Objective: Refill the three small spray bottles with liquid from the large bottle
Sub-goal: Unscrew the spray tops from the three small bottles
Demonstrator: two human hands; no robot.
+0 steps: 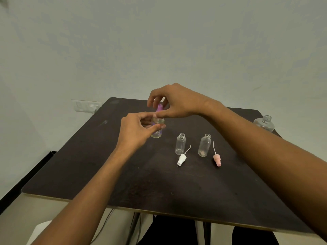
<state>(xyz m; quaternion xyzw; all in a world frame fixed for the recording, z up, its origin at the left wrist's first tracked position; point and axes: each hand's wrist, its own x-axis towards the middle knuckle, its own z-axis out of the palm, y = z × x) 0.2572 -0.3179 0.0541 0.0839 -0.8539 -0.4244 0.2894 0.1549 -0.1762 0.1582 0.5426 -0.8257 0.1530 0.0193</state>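
Left hand (139,128) grips the upright bottle (156,134) mid-table (159,183); right hand (175,101) pinches its purple cap (160,108) directly above, on the bottle's axis (large bottle (264,123) far right, nearer that hand).

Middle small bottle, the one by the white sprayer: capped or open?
Open. The middle bottle stands upright with a bare threaded neck; the white sprayer lies on the table beside it.

Table (123,174): dark brown, faint wood grain, pale edge. Spray tops: purple cap (160,108), white cap (181,159), pink cap (217,160); small bottles (180,144) (204,145) (157,134) and large bottle (264,123) clear, colourless. Wall (159,41): plain pale grey-green; socket (86,106): white.
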